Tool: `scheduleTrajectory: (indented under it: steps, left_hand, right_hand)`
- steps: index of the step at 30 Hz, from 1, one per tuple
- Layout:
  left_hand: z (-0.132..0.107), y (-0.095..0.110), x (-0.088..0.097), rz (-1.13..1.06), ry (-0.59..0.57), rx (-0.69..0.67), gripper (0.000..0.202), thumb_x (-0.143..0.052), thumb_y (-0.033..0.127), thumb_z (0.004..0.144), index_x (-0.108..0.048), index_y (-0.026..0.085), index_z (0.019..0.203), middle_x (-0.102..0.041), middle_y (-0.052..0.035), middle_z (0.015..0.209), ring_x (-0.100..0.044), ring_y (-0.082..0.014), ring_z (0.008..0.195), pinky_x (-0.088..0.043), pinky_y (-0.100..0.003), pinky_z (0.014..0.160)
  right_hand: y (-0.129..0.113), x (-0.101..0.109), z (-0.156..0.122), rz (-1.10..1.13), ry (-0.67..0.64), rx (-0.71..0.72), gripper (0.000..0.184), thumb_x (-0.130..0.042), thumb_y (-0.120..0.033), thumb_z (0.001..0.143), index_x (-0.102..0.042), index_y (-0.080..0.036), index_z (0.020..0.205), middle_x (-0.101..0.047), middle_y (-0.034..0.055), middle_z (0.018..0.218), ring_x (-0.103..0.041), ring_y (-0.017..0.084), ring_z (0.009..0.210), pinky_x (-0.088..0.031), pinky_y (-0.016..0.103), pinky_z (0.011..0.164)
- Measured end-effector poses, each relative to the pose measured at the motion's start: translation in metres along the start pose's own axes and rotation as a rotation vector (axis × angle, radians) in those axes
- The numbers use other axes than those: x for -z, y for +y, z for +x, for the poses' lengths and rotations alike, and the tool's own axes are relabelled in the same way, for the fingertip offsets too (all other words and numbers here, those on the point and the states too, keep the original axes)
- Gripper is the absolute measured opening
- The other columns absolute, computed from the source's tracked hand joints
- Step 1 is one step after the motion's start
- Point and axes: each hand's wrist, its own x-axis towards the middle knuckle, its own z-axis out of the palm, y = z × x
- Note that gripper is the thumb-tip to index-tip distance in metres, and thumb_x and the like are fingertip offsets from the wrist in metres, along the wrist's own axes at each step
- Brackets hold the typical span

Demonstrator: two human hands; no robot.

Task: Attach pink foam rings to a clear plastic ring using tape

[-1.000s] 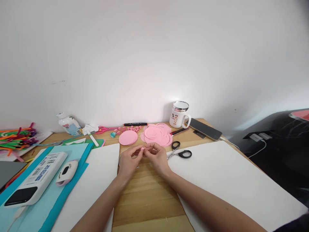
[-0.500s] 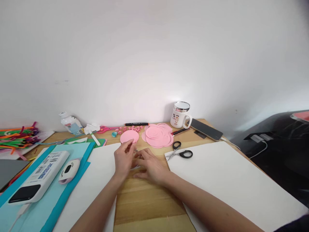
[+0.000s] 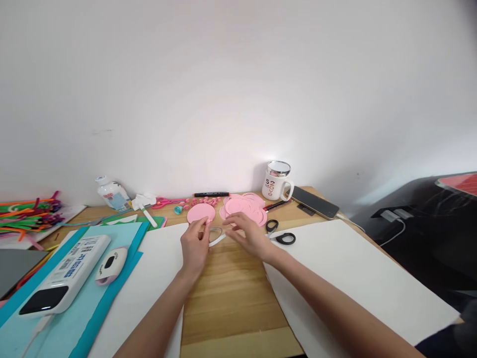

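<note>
My left hand is closed, thumb and fingertips pinching a small pink paper piece at the lower edge of a flat pink paper disc. A roll of clear tape shows just right of those fingers, its left part hidden behind the hand. My right hand hovers right of the roll with its fingers apart, and I see nothing between them. Behind it lies a pile of overlapping pink paper discs, partly covered by the hand. Black-handled scissors lie to its right, their blades mostly hidden.
White sheets flank the bare wood strip, one on the right. At the back are small pink curls, a black marker, a mug and a phone. A white device rests on blue paper at left.
My right hand has drawn away from my left, to the right and slightly up, its fingers opening. More of the tape roll now shows between them. My left hand keeps its pinch.
</note>
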Motion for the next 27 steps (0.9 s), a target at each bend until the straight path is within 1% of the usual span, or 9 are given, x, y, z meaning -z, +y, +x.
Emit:
scheduleTrajectory:
  steps: [2,4,6,8,11,18,22,25,27]
  left_hand:
    - [0.000,0.003,0.000,-0.038,0.005,0.092,0.027,-0.054,0.035,0.075,-0.063,0.017,0.093,-0.063,-0.0059,0.092,-0.058,-0.0103,0.049,-0.043,-0.018,0.030]
    - [0.000,0.005,0.000,-0.061,-0.001,0.142,0.028,-0.054,0.035,0.075,-0.063,0.017,0.094,-0.062,-0.0059,0.091,-0.056,-0.0092,0.046,-0.043,-0.018,0.028]
    - [0.000,0.008,0.000,-0.070,-0.008,0.155,0.027,-0.055,0.034,0.074,-0.063,0.016,0.093,-0.062,-0.0056,0.091,-0.054,-0.0079,0.043,-0.044,-0.019,0.028]
    - [-0.001,0.009,0.000,-0.071,-0.013,0.160,0.026,-0.056,0.033,0.074,-0.064,0.016,0.092,-0.062,-0.0055,0.091,-0.053,-0.0072,0.042,-0.044,-0.019,0.028]
    - [-0.002,0.010,-0.001,-0.065,-0.019,0.160,0.025,-0.057,0.031,0.074,-0.064,0.016,0.092,-0.062,-0.0055,0.091,-0.053,-0.0067,0.041,-0.043,-0.018,0.028]
    - [-0.002,0.007,-0.001,-0.088,-0.028,0.170,0.027,-0.056,0.033,0.074,-0.064,0.017,0.094,-0.063,-0.0054,0.090,-0.055,-0.0076,0.043,-0.043,-0.018,0.029]
    - [-0.002,0.005,-0.001,-0.104,-0.019,0.184,0.028,-0.056,0.034,0.074,-0.064,0.017,0.094,-0.064,-0.0057,0.090,-0.055,-0.0081,0.044,-0.044,-0.019,0.030]
    - [-0.002,0.007,0.000,-0.093,-0.003,0.188,0.027,-0.056,0.033,0.074,-0.064,0.017,0.093,-0.064,-0.0063,0.091,-0.055,-0.0080,0.044,-0.043,-0.017,0.029]
    - [-0.001,0.008,0.000,-0.087,0.010,0.205,0.026,-0.056,0.032,0.074,-0.064,0.016,0.093,-0.064,-0.0070,0.091,-0.057,-0.0091,0.046,-0.042,-0.017,0.028]
  right_hand:
    - [0.006,0.024,-0.007,-0.186,-0.055,-0.083,0.027,-0.044,-0.007,0.077,-0.056,-0.018,0.099,-0.056,0.0085,0.097,-0.054,0.017,0.088,-0.045,0.031,0.075]
    - [0.014,0.049,-0.017,-0.415,-0.152,-0.135,0.036,-0.041,0.002,0.071,-0.058,-0.016,0.096,-0.058,0.0095,0.095,-0.053,0.020,0.091,-0.041,0.033,0.078]
    - [0.022,0.067,-0.029,-0.558,-0.236,-0.150,0.041,-0.041,0.006,0.067,-0.059,-0.017,0.096,-0.059,0.0096,0.095,-0.052,0.021,0.093,-0.039,0.031,0.077]
    - [0.029,0.076,-0.038,-0.637,-0.303,-0.142,0.044,-0.042,0.006,0.066,-0.058,-0.018,0.099,-0.059,0.0092,0.095,-0.051,0.022,0.093,-0.038,0.030,0.075]
    - [0.032,0.079,-0.041,-0.705,-0.353,-0.105,0.043,-0.043,0.004,0.068,-0.055,-0.019,0.103,-0.059,0.0090,0.094,-0.050,0.021,0.089,-0.037,0.028,0.072]
    - [0.033,0.080,-0.031,-0.865,-0.419,-0.025,0.036,-0.043,0.001,0.073,-0.055,-0.018,0.102,-0.058,0.0088,0.088,-0.049,0.019,0.079,-0.032,0.025,0.062]
    - [0.041,0.085,-0.029,-0.850,-0.456,0.027,0.034,-0.044,-0.003,0.076,-0.057,-0.020,0.103,-0.060,0.0084,0.084,-0.050,0.020,0.081,-0.032,0.024,0.061]
    - [0.047,0.088,-0.028,-0.825,-0.449,0.066,0.028,-0.047,-0.009,0.078,-0.059,-0.019,0.101,-0.061,0.0091,0.082,-0.051,0.019,0.082,-0.033,0.024,0.062]
    - [0.050,0.090,-0.027,-0.813,-0.440,0.095,0.028,-0.047,-0.009,0.078,-0.059,-0.019,0.101,-0.061,0.0090,0.083,-0.051,0.019,0.083,-0.034,0.024,0.062]
